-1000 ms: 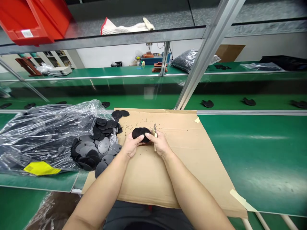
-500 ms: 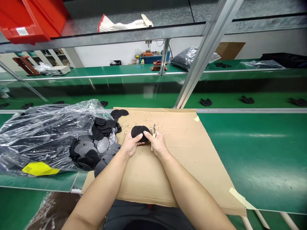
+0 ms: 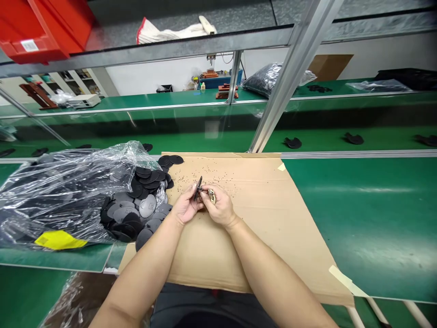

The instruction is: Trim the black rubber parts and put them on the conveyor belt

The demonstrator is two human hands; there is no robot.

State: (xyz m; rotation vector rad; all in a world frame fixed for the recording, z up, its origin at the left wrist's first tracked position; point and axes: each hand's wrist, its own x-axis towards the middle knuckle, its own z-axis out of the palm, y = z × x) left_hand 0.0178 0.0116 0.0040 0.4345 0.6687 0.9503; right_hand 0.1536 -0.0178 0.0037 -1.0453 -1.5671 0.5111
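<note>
A thin black disc [image 3: 197, 189] stands almost edge-on over the cardboard, its lower part pinched by my left hand [image 3: 185, 207]. My right hand [image 3: 219, 207] is closed around a small tool [image 3: 212, 196] with a metal part and pale yellow parts; its exact kind is hard to make out. The right fingertips meet the disc at its near face, where a small dark bit sticks out. Tiny black specks [image 3: 218, 175] lie scattered on the cardboard sheet [image 3: 266, 228] beyond my hands. To the left, many black and grey discs [image 3: 147, 206] spill from a clear plastic bag [image 3: 68, 182].
A yellow label [image 3: 60, 240] lies on the bag. Behind the cardboard runs a green belt [image 3: 218, 143] carrying curved black pieces [image 3: 292, 143]. A slanted metal post [image 3: 290, 86] rises at the back right. Overhead, a shelf holds a red bin [image 3: 44, 32] and a white glove [image 3: 174, 34].
The disc has turned from facing up to nearly edge-on. My right hand has shifted slightly left against it, and the tool has rotated within that hand.
</note>
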